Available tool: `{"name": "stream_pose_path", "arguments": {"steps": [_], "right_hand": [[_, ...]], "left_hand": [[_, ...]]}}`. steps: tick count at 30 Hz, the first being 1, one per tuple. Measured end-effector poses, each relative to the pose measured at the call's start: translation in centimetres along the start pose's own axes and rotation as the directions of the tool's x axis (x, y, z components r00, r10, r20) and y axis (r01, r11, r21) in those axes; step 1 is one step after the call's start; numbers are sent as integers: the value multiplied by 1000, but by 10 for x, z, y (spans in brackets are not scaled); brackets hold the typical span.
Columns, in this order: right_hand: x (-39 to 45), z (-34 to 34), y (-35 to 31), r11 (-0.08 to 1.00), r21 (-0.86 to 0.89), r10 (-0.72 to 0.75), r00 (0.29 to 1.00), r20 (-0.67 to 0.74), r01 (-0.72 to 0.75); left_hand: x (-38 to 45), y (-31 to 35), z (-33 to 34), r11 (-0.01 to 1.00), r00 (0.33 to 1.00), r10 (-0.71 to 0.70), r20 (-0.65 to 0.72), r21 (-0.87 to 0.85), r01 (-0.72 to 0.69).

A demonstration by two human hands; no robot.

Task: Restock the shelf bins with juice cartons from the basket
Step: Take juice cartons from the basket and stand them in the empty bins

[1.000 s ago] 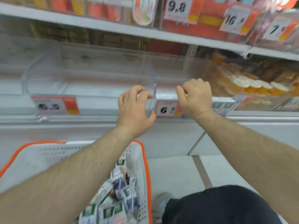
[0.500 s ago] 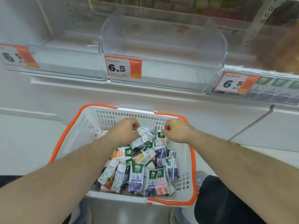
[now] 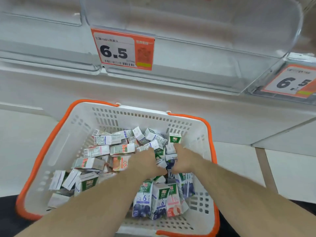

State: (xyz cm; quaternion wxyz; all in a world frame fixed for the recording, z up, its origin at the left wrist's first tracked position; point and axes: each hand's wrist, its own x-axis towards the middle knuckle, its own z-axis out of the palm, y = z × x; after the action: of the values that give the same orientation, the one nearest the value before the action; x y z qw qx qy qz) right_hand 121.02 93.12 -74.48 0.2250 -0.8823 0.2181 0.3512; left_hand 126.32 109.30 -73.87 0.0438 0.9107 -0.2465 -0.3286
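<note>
A clear shelf bin (image 3: 196, 48) spans the upper centre and right of the frame, a 6.5 price tag (image 3: 122, 48) on its front lip; a second price tag (image 3: 293, 82) sits at the right edge; below, filling the lower centre, a white basket (image 3: 56, 151) with an orange rim holds a jumbled heap of juice cartons (image 3: 118, 147); the left hand (image 3: 147, 164) and right hand (image 3: 183, 159) are sunk into the heap at the frame's centre, fingers buried among cartons, so their grip cannot be told.

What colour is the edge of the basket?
Orange, around the white basket's rim, seen from the head camera.
</note>
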Motion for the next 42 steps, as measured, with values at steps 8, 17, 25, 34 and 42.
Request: {"name": "stream_pose_path", "arguments": {"steps": [8, 17, 25, 34, 42], "right_hand": [[-1, 35, -2, 992, -122, -5, 938, -346, -39], [-39, -18, -19, 836, 533, 149, 878, -454, 134], [-110, -109, -50, 317, 861, 19, 905, -425, 398], [-189, -174, -86, -237, 913, -92, 927, -363, 333], [-193, -192, -67, -108, 985, -224, 963, -153, 131]], "left_hand": [[5, 6, -7, 993, 994, 18, -104, -111, -30], [-41, -19, -93, 435, 972, -212, -103, -901, -1], [-82, -15, -148, 364, 939, -151, -310, -900, -239], [-114, 27, -182, 678, 742, 131, -657, -487, -551], [-137, 61, -216, 742, 646, 399, -651, -185, -644]]}}
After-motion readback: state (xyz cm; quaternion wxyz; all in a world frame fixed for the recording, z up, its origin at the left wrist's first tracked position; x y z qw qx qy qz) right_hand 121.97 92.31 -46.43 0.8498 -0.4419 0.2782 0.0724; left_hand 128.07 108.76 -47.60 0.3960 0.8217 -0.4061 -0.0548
